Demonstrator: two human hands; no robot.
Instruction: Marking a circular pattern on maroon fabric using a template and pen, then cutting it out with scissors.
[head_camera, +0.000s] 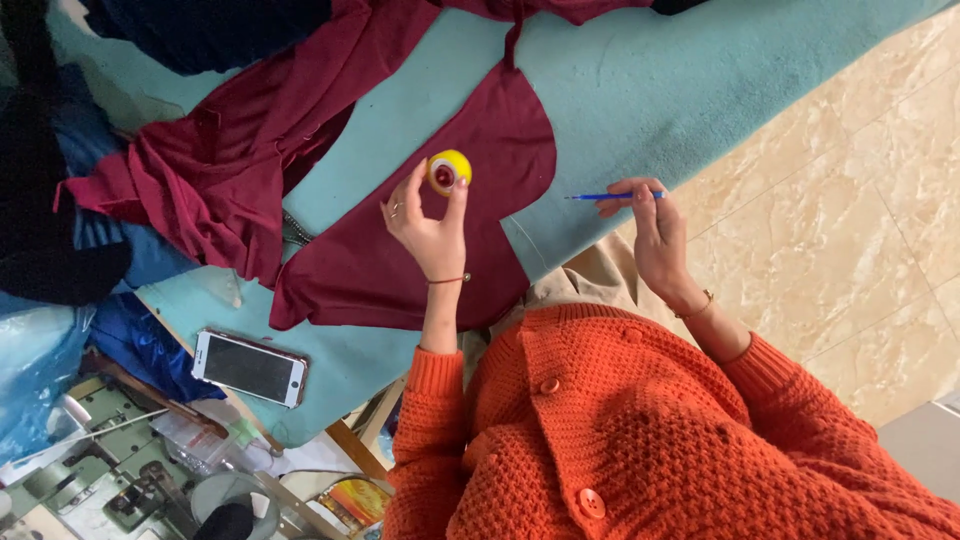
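Yellow tape measure (left fingers)

Bright, even daylight; soft faint shadows; mild sheen on floor tiles; sharp throughout, slightly blurred at lower-left corner

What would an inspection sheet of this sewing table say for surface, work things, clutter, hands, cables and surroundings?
Surface: teal felt-covered table.
Job's things: yellow round object with a red centre; blue pen; maroon fabric piece lying flat.
Clutter: bunched maroon garment; smartphone face up; dark blue cloth.
Grippers: left hand pinches the yellow round object; right hand holds the blue pen.
Cables: nothing seen.
Surroundings: beige tiled floor; sewing machine beside the table.
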